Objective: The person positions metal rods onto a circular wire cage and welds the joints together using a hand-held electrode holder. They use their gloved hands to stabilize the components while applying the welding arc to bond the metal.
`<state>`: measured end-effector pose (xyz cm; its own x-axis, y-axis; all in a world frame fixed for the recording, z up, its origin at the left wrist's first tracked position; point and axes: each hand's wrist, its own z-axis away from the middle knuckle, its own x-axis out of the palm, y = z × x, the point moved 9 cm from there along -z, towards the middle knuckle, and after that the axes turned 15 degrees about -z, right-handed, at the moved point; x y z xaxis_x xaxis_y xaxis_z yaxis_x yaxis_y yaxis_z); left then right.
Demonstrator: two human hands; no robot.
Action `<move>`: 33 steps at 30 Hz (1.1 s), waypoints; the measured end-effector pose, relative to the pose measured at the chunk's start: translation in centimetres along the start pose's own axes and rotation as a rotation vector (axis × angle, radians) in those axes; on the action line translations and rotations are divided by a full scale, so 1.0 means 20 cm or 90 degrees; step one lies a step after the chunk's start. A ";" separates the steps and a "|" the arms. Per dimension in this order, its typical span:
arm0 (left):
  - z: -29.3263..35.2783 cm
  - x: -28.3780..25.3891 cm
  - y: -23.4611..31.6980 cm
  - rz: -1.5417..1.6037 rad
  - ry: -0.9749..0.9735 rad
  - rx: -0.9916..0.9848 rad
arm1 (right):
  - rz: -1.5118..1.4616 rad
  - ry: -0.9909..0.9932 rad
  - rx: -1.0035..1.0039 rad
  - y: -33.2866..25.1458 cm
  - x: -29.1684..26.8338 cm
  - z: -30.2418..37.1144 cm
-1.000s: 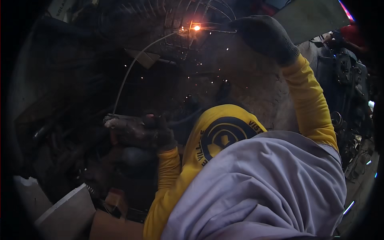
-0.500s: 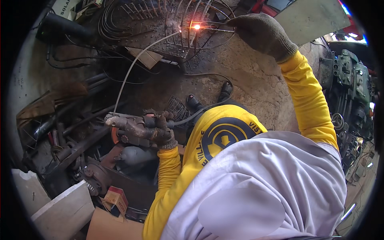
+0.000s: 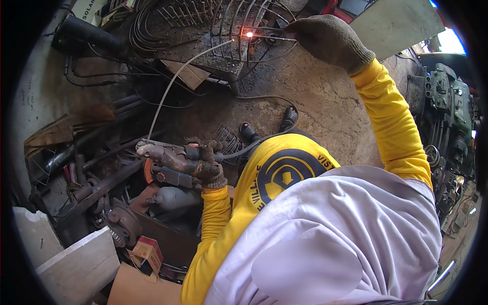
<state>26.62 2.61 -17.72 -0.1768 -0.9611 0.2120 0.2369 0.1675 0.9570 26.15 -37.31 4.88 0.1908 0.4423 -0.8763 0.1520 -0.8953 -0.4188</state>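
My left hand [image 3: 211,172], in a dirty knit glove, is closed around a welding electrode holder [image 3: 165,156]. From its jaw a long, curved welding electrode [image 3: 169,84] reaches up to the metalwork. A glowing orange weld spot [image 3: 249,34] shows on a frame of bent metal rods [image 3: 241,19], a little right of the electrode's tip. My gloved right hand [image 3: 333,44] is closed at the right side of this rod frame; its fingertips are partly hidden by the glove's back.
The rod frame rests on a dark metal worktable [image 3: 203,58]. A cable [image 3: 249,152] trails past my feet. Left are an angle grinder [image 3: 173,177], a grey cylinder [image 3: 175,197] and scrap steel. Green machinery [image 3: 447,96] stands right, a metal sheet [image 3: 396,28] at upper right.
The glow at the weld has shrunk and dimmed, and the orange light around it has faded. The electrode's tip has shifted slightly right. Both hands keep their holds.
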 end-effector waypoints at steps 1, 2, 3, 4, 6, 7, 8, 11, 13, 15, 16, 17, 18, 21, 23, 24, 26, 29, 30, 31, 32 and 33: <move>0.01 0.00 0.01 -0.050 0.049 0.020 | 0.005 0.008 -0.017 -0.01 0.00 0.00; 0.02 0.01 0.02 -0.054 0.064 0.016 | 0.012 0.010 -0.025 -0.02 0.00 0.00; 0.02 0.02 0.03 -0.058 0.078 0.013 | 0.020 0.011 -0.033 -0.02 -0.01 0.00; 0.02 0.02 0.04 -0.062 0.094 0.009 | 0.027 0.012 -0.041 -0.03 0.00 0.00; 0.02 0.04 0.05 -0.052 0.088 0.015 | 0.053 0.009 -0.022 -0.06 -0.02 0.00; 0.03 0.04 0.06 -0.047 0.089 0.018 | 0.064 0.006 -0.016 -0.09 -0.03 0.00; 0.02 0.01 0.02 -0.053 0.087 -0.015 | 0.071 -0.007 0.008 -0.10 -0.03 0.01; 0.03 -0.07 -0.08 -0.054 0.097 -0.088 | 0.071 -0.035 0.063 -0.15 -0.06 0.06; 0.03 -0.06 -0.06 -0.039 0.120 -0.102 | 0.044 -0.041 0.082 -0.20 -0.06 0.10; 0.03 -0.05 -0.03 -0.070 0.127 -0.092 | 0.070 -0.012 0.037 -0.26 -0.04 0.11; 0.03 -0.05 -0.02 -0.086 0.130 -0.086 | 0.082 0.004 0.013 -0.29 -0.03 0.11; 0.02 -0.05 0.00 -0.084 0.120 -0.069 | 0.090 -0.020 0.037 -0.30 -0.01 0.10; 0.02 -0.04 0.01 -0.082 0.110 -0.053 | 0.098 -0.043 0.061 -0.30 0.00 0.09; 0.01 -0.05 0.00 -0.093 0.096 -0.045 | 0.138 -0.085 0.105 -0.32 0.04 0.07; 0.01 -0.08 -0.02 -0.104 0.090 -0.053 | 0.156 -0.074 0.100 -0.35 0.06 0.06; 0.00 -0.09 -0.04 -0.106 0.088 -0.056 | 0.159 -0.054 0.083 -0.36 0.08 0.05; 0.00 -0.08 -0.03 -0.093 0.089 -0.063 | 0.165 -0.028 0.056 -0.38 0.08 0.05; 0.02 -0.07 -0.01 -0.065 0.099 -0.063 | 0.166 -0.011 0.048 -0.39 0.09 0.06; 0.02 -0.08 -0.01 -0.068 0.104 -0.051 | 0.160 -0.006 0.054 -0.39 0.10 0.07; 0.02 -0.08 -0.02 -0.070 0.108 -0.040 | 0.156 -0.001 0.063 -0.40 0.10 0.07; 0.02 -0.10 -0.06 -0.063 0.092 -0.070 | 0.151 0.000 0.062 -0.41 0.10 0.08; 0.00 -0.14 -0.11 -0.055 0.076 -0.101 | 0.147 0.002 0.062 -0.42 0.09 0.08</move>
<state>26.48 4.84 -20.42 -0.0901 -0.9912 0.0969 0.3748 0.0563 0.9254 23.65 -29.06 6.44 0.2127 0.2260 -0.9506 0.0103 -0.9734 -0.2291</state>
